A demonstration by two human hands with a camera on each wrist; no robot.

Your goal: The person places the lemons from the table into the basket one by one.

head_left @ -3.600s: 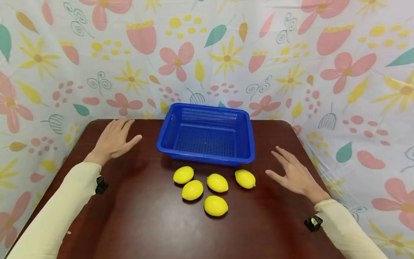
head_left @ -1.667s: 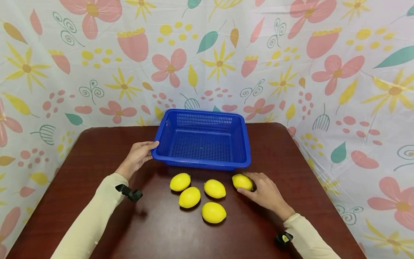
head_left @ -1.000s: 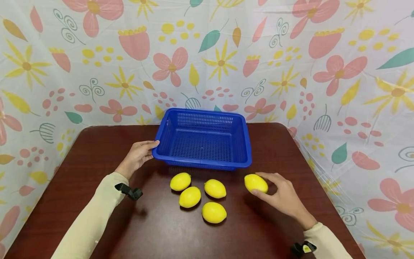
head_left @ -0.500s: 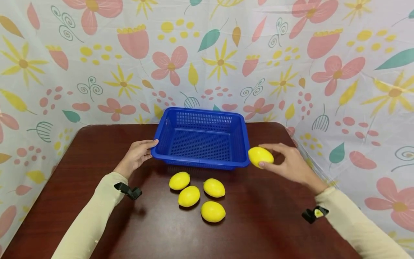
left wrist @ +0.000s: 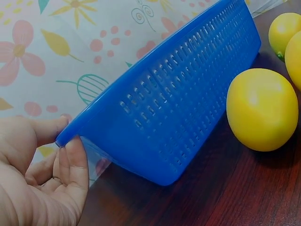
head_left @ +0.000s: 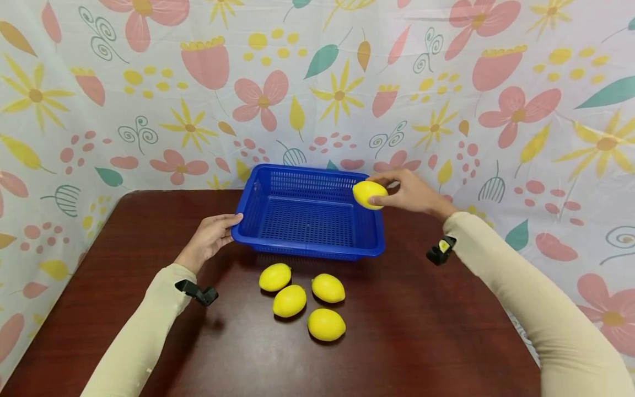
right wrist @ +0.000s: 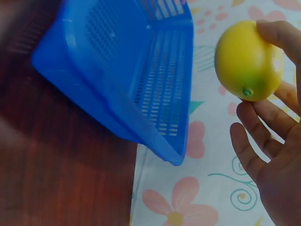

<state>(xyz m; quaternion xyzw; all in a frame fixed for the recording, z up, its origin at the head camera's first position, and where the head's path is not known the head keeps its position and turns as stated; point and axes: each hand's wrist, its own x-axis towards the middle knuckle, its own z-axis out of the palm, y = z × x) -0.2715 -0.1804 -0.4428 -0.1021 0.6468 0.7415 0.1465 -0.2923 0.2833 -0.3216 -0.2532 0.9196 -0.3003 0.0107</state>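
A blue plastic basket (head_left: 307, 251) with slotted walls stands on the table with no lemon inside. My left hand (head_left: 210, 238) pinches its left rim between thumb and fingers, as the left wrist view shows up close. In my right hand (head_left: 412, 193) I hold a lemon (head_left: 368, 194) between thumb and fingers, raised over the basket's right side near the back corner. In the right wrist view that lemon (right wrist: 247, 61) appears beside the basket (right wrist: 108, 89), its green stem end facing the camera. Several lemons (head_left: 290, 301) lie on the table in front of the basket.
The dark brown wooden table (head_left: 268, 364) has rounded far corners. A white curtain (head_left: 317, 82) with pink, yellow and green flower patterns hangs behind it and along the sides. A black camera mount sits on each wrist.
My left hand moved from the table's left side to the basket rim. The right hand took the rightmost lemon, lifted it, and carried it up and then left over the basket.
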